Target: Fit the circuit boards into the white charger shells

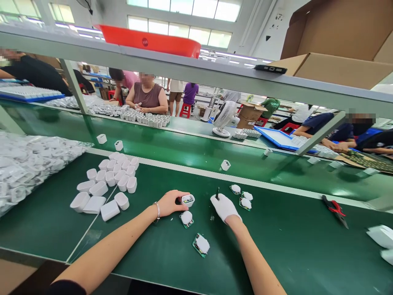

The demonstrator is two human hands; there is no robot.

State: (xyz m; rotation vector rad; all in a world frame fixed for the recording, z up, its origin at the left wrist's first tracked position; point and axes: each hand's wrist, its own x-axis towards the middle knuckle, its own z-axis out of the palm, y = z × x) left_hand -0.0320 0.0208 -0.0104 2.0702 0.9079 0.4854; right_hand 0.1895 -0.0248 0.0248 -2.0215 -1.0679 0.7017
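My left hand (170, 203), bare with a bracelet at the wrist, grips a small white plastic housing (188, 200) between thumb and fingers. Green circuitry shows in the housing's open end. In a white glove, my right hand (225, 208) is closed on a thin dark tool (217, 193), whose upper end sticks up; the rest is hidden. Just below my left hand lies a circuit board with a white pad (186, 218), and a second such board (202, 244) is nearer me. Several more boards (246, 203) rest right of my glove.
Empty white housings (116, 172) are grouped at left beside a plastic bag of white parts (33, 164). Red-handled pliers (336, 209) lie at right. Beyond a pale strip, a green belt (172, 143) carries a few housings. A shelf (215, 69) crosses overhead; co-workers sit beyond.
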